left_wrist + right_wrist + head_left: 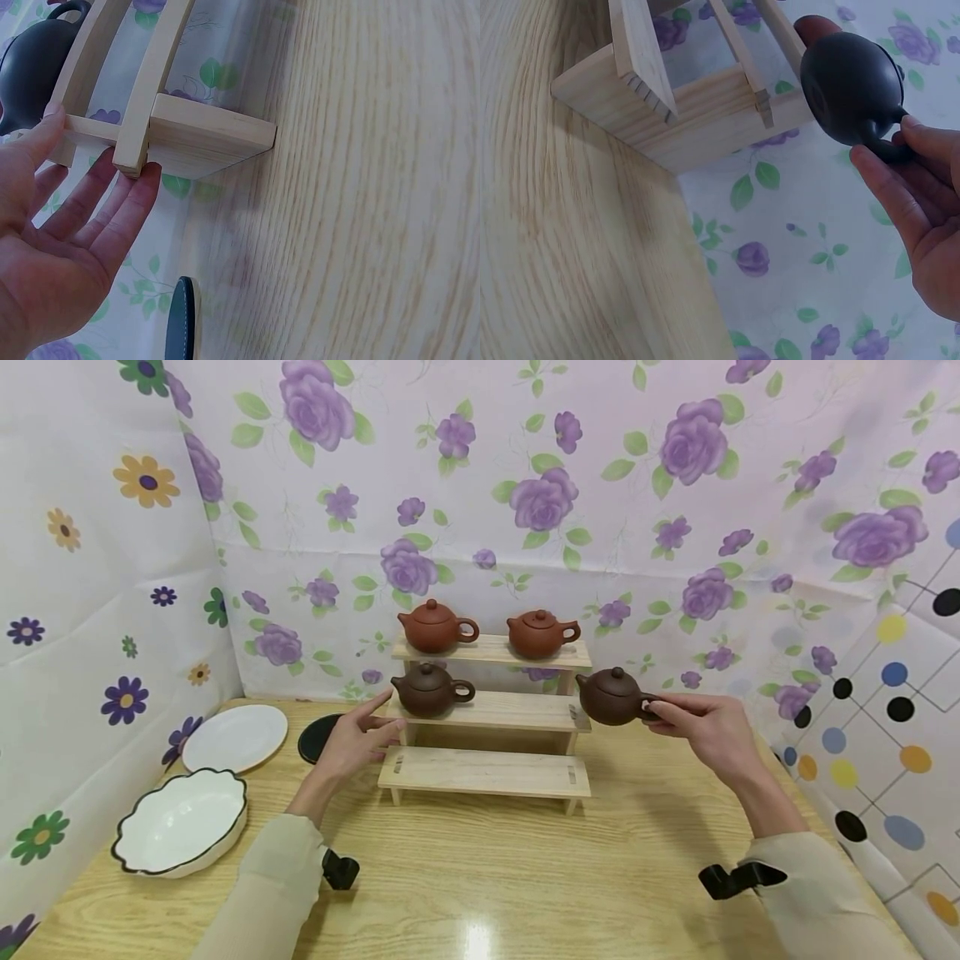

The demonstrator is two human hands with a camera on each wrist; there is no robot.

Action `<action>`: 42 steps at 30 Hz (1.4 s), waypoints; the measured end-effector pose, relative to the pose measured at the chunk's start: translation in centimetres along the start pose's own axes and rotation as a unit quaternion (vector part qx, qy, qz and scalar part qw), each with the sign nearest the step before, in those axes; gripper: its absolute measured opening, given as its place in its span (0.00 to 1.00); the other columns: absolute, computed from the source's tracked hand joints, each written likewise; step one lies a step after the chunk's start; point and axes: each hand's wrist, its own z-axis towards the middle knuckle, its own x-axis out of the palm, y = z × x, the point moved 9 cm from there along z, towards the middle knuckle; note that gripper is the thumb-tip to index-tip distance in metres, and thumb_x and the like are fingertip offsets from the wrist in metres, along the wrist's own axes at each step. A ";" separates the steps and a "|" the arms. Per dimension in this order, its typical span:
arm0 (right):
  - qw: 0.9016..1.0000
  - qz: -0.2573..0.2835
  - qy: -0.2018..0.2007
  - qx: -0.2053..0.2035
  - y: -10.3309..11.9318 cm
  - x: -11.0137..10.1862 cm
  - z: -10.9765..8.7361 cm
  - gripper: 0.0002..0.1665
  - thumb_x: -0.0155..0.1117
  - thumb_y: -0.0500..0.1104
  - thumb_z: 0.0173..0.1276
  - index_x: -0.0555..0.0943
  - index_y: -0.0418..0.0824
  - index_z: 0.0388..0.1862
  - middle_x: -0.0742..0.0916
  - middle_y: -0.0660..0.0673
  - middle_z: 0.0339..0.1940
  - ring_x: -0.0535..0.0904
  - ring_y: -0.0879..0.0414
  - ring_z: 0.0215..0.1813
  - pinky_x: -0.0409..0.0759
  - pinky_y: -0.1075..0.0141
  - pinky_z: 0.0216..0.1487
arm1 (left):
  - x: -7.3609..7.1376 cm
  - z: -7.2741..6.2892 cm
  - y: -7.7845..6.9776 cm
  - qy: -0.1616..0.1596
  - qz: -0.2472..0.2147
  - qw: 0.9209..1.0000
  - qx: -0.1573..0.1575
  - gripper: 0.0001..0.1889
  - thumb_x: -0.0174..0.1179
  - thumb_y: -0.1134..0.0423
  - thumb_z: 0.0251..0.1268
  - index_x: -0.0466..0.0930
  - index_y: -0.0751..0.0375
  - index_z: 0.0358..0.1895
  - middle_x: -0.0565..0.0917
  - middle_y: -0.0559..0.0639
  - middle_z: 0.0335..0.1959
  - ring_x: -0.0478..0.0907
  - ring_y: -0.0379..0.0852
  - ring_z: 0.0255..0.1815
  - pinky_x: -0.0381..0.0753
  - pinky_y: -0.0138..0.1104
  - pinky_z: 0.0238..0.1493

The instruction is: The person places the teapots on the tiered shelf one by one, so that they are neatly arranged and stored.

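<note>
My right hand (708, 727) pinches a dark brown teapot (611, 696) by its handle, at the right end of the wooden step rack's (480, 768) middle tier. In the right wrist view the teapot (851, 88) overlaps the rack's end, its underside turned to the camera. At the rack's left end, my left hand (356, 743) has its fingers extended, with fingertips (146, 176) right at the wooden boards. A second dark brown teapot (427, 692) sits on the left of the middle tier. Two reddish-brown teapots, one left (435, 628) and one right (540, 635), stand on the top tier.
On the table's left are a white scalloped bowl (183, 822) with a dark rim and a white plate (236, 737). A black round mat (318, 739) lies between the plate and the rack, partly behind my left hand. Flowered cloth (480, 485) walls off the back.
</note>
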 end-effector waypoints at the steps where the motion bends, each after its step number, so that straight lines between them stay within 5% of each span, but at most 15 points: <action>1: 1.000 0.005 0.003 0.000 0.1 0.2 0.2 0.27 0.67 0.47 0.80 0.83 0.25 0.64 0.93 0.58 0.43 0.92 0.62 0.45 0.88 0.66 0.50 | 0.0 0.0 0.0 0.000 0.000 1.000 0.000 0.38 0.62 0.47 0.80 0.56 0.39 0.86 0.81 0.66 0.69 0.87 0.60 0.58 0.87 0.48 0.53; 25: 0.994 0.085 0.067 0.002 1.0 6.3 4.4 0.22 0.65 0.37 0.79 0.81 0.20 0.63 0.93 0.52 0.44 0.92 0.60 0.45 0.88 0.60 0.51 | 0.0 0.1 0.2 -0.002 -0.001 1.000 0.001 0.38 0.62 0.48 0.80 0.56 0.40 0.86 0.80 0.68 0.70 0.88 0.57 0.56 0.86 0.55 0.59; 35: 0.995 0.058 0.080 0.013 0.5 7.6 5.0 0.21 0.66 0.38 0.79 0.83 0.22 0.62 0.87 0.27 0.58 0.93 0.58 0.43 0.88 0.56 0.54 | 0.0 0.1 0.1 0.001 0.001 1.000 0.002 0.38 0.62 0.48 0.80 0.56 0.40 0.86 0.80 0.68 0.69 0.88 0.57 0.56 0.87 0.52 0.55; 42: 0.994 0.055 0.090 0.014 0.6 8.5 5.4 0.21 0.65 0.37 0.80 0.82 0.22 0.63 0.84 0.21 0.60 0.93 0.56 0.43 0.89 0.61 0.50 | 0.0 0.0 0.1 0.002 -0.002 1.000 0.001 0.38 0.62 0.48 0.80 0.55 0.40 0.86 0.79 0.68 0.69 0.87 0.59 0.57 0.88 0.49 0.54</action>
